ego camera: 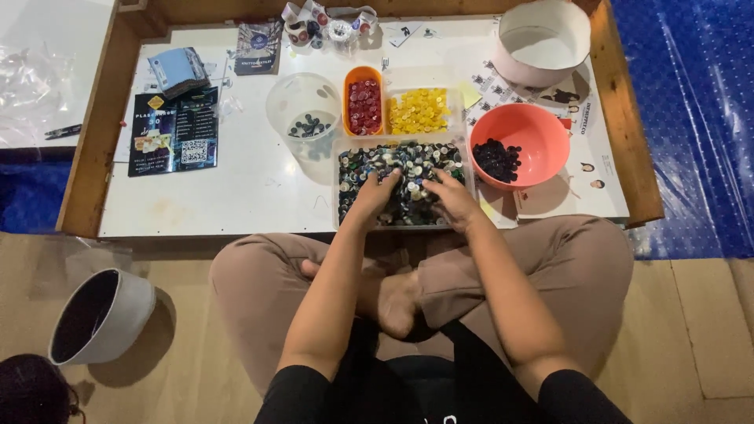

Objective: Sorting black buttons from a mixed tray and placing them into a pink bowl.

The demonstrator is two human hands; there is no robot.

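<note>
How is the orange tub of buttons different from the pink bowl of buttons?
The orange tub is narrow and oblong; the pink bowl is round and much wider. The tub holds red buttons that fill it nearly to the rim; the bowl holds dark buttons in a small heap at one side, the rest of its floor bare. Both hold buttons of one colour and sit beside the tray of mixed buttons, where both hands are.

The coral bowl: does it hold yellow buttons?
No, the coral bowl holds dark buttons; the yellow buttons sit in a clear tray.

Head view, steeply downward, near table [236, 188]
</note>
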